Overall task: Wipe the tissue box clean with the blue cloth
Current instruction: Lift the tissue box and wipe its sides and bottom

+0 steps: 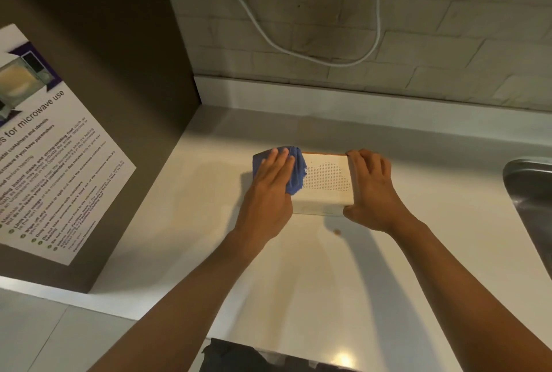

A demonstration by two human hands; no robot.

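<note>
A white tissue box (327, 185) with a dotted cloud pattern on top and an orange far edge lies flat on the pale countertop (298, 267). The blue cloth (297, 173) is draped over the box's left end. My left hand (270, 189) presses flat on the cloth, fingers pointing away from me. My right hand (369, 189) grips the box's right end, fingers over the far corner and thumb at the near corner. The box's left end is hidden under the cloth and hand.
A brown cabinet side with a microwave-use notice (50, 147) rises on the left. A steel sink (531, 192) lies at the right edge. A small brown crumb (337, 232) sits near the box. A white cable (298, 49) hangs on the tiled wall behind.
</note>
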